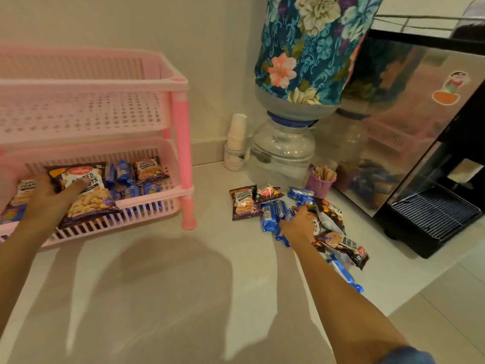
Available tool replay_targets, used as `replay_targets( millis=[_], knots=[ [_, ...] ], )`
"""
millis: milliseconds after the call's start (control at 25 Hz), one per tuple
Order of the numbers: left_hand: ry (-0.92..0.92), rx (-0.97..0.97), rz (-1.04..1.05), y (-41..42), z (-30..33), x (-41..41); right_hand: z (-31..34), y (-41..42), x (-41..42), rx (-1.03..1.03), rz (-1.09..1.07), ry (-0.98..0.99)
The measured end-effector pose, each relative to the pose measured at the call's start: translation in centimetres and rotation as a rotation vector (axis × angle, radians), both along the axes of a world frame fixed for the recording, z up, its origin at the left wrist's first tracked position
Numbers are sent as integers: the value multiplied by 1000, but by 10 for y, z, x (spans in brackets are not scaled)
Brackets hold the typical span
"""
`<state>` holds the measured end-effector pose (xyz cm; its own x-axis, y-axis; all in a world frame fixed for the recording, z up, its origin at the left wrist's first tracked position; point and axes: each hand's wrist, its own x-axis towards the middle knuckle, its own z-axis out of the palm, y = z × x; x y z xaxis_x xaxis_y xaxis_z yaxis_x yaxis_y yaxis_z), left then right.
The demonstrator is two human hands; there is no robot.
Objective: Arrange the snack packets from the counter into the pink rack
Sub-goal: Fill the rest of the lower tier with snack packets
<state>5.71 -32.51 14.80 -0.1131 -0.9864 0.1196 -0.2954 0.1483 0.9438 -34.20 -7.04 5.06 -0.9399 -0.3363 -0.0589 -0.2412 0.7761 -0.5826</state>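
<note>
A pink two-tier rack [181,132] stands at the left of the counter. Its lower tray holds several peanut packets and blue biscuit packets [131,187]. My left hand [49,200] rests on a large salted peanuts packet [89,198] lying over the tray's front edge, fingers laid on its face. To the right, a loose pile of snack packets [330,219] lies on the counter. My right hand [299,224] reaches into that pile and touches a blue packet [273,216]; whether it grips it is hidden.
A water dispenser [286,145] with a floral-covered bottle [312,46] stands behind the pile. Stacked paper cups [236,137], a purple cup of wooden sticks [321,182] and a steel-and-black appliance [430,153] crowd the right side.
</note>
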Motion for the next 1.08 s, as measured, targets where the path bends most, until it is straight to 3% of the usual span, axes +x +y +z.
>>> replay_targets(
  millis=[160,280,480,560,680,760,880,1080],
  knots=[
    [11,-23,-38,12,8,-3,11,-11,29,-400,-79,70],
    [-63,7,-39,-4,-2,6,34,-31,80,-671,189,108],
    [-22,23,-80,-9,-1,8,79,-78,176,-714,779,197],
    [-22,38,-79,-13,-2,9,101,-107,203,-654,994,221],
    [10,10,-69,-23,-6,16,115,-173,220,-423,1097,388],
    [13,11,-47,-31,-10,17,112,-219,214,-195,1012,441],
    [8,57,-56,-43,-16,19,105,-260,199,172,780,340],
    [43,14,-125,-48,-23,20,98,-270,190,438,836,370]
  ],
)
